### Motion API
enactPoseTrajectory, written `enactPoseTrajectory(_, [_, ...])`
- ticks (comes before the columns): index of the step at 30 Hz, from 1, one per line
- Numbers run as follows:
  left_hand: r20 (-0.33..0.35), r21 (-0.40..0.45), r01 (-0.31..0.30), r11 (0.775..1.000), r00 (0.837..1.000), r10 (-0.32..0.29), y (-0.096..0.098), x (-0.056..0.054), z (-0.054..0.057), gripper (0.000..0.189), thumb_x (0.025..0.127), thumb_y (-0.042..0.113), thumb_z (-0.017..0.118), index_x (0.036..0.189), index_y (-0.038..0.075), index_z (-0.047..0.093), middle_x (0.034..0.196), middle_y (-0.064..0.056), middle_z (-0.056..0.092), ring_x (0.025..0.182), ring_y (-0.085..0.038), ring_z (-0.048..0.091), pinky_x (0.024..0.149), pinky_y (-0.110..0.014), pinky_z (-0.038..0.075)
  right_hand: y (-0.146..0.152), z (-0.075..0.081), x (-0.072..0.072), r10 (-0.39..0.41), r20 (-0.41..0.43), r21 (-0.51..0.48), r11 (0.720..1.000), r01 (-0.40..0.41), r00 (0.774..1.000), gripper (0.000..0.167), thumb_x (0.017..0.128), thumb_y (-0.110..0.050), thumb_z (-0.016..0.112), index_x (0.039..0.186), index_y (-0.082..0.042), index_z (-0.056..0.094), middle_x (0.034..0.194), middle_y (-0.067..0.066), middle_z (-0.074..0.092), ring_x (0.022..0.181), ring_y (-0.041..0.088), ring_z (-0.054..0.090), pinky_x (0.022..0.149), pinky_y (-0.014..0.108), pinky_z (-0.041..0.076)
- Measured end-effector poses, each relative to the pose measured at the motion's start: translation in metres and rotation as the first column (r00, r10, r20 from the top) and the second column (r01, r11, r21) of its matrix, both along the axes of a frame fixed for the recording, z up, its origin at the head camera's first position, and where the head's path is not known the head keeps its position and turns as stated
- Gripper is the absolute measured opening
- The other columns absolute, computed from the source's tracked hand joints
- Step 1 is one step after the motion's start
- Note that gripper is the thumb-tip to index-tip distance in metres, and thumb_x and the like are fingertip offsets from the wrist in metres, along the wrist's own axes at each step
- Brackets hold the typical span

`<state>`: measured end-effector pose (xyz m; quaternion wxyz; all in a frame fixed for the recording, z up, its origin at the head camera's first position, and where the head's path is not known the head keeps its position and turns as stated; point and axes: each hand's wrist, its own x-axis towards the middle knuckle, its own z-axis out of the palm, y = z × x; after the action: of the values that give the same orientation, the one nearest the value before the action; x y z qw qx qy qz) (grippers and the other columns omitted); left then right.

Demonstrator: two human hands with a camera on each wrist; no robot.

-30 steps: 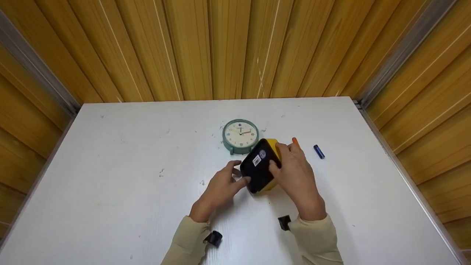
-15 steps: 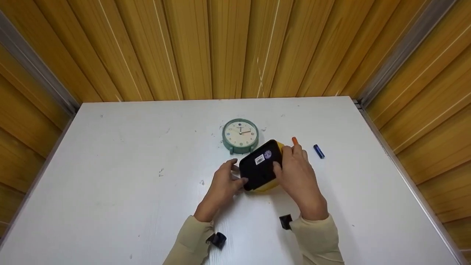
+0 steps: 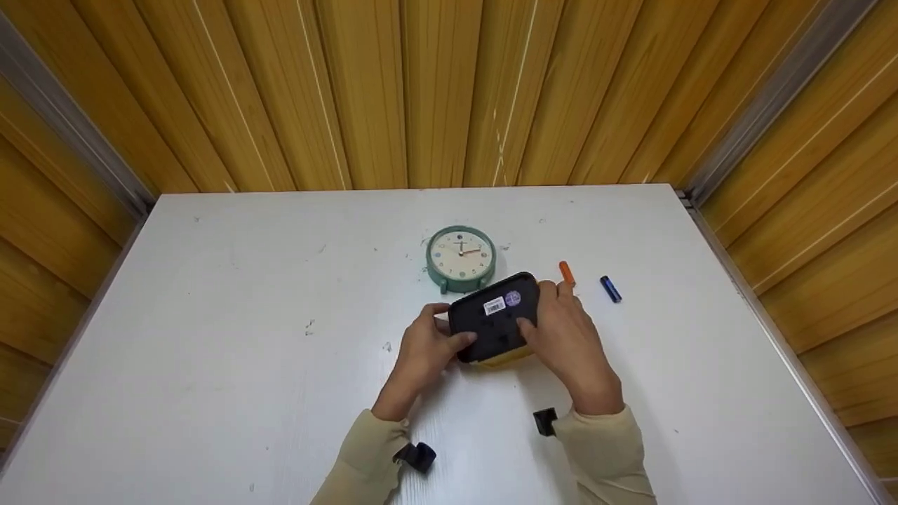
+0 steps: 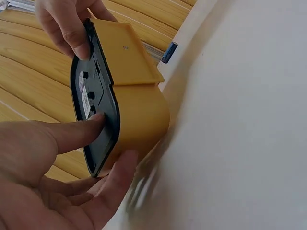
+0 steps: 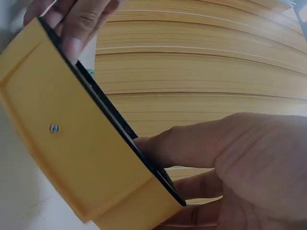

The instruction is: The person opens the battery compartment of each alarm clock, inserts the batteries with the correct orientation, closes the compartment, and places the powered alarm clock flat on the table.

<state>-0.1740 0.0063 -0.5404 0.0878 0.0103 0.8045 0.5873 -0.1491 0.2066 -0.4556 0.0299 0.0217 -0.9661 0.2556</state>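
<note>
Both hands hold a yellow box-shaped device [image 4: 139,105] with a black, rounded panel [image 3: 494,326]. This panel carries a white barcode label, a round purple sticker and small black knobs, and in the head view it faces up toward the camera. My left hand [image 3: 424,351] grips the left end, thumb on the panel and fingers around the yellow side. My right hand [image 3: 570,344] grips the right end, its thumb also on the panel. A small screw [image 5: 54,128] shows in the yellow side in the right wrist view. The device's opposite face is hidden.
A green round clock [image 3: 461,258] with a cream dial lies just beyond the device on the white table [image 3: 245,337]. Right of it lie an orange battery [image 3: 567,272] and a blue battery [image 3: 610,289]. Wood-patterned walls [image 3: 435,91] enclose the back and sides.
The device has turned clockwise in both hands, bringing its black panel flatter toward the head camera, with less yellow showing. More of the orange battery is uncovered. The clock stays put.
</note>
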Motion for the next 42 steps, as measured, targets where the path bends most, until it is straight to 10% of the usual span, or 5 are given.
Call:
enactPoseTrajectory(6, [-0.096, -0.155, 0.01, 0.988, 0.995, -0.026, 0.003, 0.002, 0.005, 0.078, 0.088, 0.016, 0.089, 0.15, -0.003, 0.046, 0.116, -0.016, 0.072, 0.105, -0.029, 0.067, 0.098, -0.048, 0.052, 0.002, -0.009, -0.007, -0.019, 0.038, 0.004, 1.0, 0.019, 0.999, 0.058, 0.097, -0.01, 0.075, 0.137, 0.021, 0.047, 0.119, 0.032, 0.054, 0.099, 0.039, 0.058, 0.086, 0.055, 0.052])
enactPoseTrajectory(21, [-0.172, -0.417, 0.023, 0.909, 0.98, -0.104, 0.002, 0.011, 0.014, 0.078, 0.089, 0.024, 0.087, 0.15, -0.007, 0.049, 0.132, -0.023, 0.064, 0.115, -0.034, 0.064, 0.101, -0.05, 0.051, 0.008, -0.023, -0.018, -0.024, 0.209, 0.021, 1.0, 0.02, 0.978, 0.055, 0.103, -0.017, 0.068, 0.135, 0.022, 0.049, 0.117, 0.031, 0.058, 0.103, 0.037, 0.06, 0.094, 0.055, 0.05])
enactPoseTrajectory(32, [-0.229, -0.615, 0.008, 0.788, 0.955, -0.189, 0.0, 0.014, 0.015, 0.079, 0.095, 0.034, 0.082, 0.149, -0.012, 0.047, 0.128, -0.026, 0.062, 0.112, -0.034, 0.064, 0.093, -0.051, 0.057, 0.007, -0.038, -0.023, -0.001, 0.328, 0.064, 0.998, -0.021, 0.945, 0.061, 0.106, -0.023, 0.064, 0.141, 0.023, 0.043, 0.127, 0.035, 0.056, 0.114, 0.042, 0.059, 0.102, 0.058, 0.048])
enactPoseTrajectory(42, [-0.266, -0.774, -0.051, 0.632, 0.931, -0.251, -0.005, 0.018, 0.015, 0.077, 0.099, 0.042, 0.076, 0.147, -0.011, 0.049, 0.129, -0.026, 0.061, 0.113, -0.035, 0.06, 0.087, -0.051, 0.058, 0.002, -0.047, -0.025, 0.036, 0.349, 0.061, 0.996, -0.061, 0.937, 0.064, 0.109, -0.028, 0.059, 0.144, 0.02, 0.038, 0.131, 0.034, 0.055, 0.112, 0.038, 0.058, 0.101, 0.056, 0.049])
